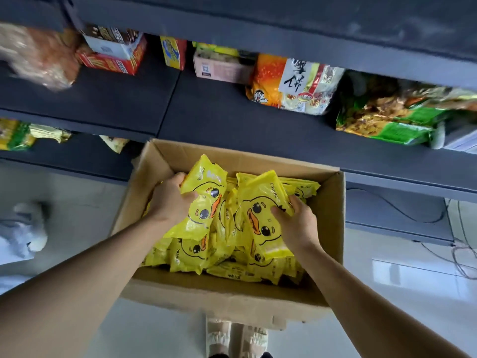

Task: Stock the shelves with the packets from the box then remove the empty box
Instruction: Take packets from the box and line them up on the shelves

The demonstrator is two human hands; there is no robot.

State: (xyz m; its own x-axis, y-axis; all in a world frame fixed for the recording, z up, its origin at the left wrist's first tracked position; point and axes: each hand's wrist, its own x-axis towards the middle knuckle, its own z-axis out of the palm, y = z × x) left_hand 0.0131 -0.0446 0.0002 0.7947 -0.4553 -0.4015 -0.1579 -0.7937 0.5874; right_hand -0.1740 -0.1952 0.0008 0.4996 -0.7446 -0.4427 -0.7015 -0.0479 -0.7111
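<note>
An open cardboard box (327, 223) sits on the floor against the dark shelves, filled with several yellow packets printed with a duck face. My left hand (169, 198) grips the left edge of one yellow packet (206, 200), tilted up out of the pile. My right hand (296, 223) grips the right edge of a second yellow packet (260, 215), fingers curled over its front. More packets (191, 257) lie loose underneath. The dark shelf (219, 115) above the box has a bare stretch in its middle.
On that shelf stand red and white cartons (113, 52), a pink box (222, 68), an orange and white snack bag (294, 83) and green bags (402, 117). A lower shelf at left holds more bags (15, 135). Cables (462, 254) trail on the floor at right. My shoes (236, 337) are below the box.
</note>
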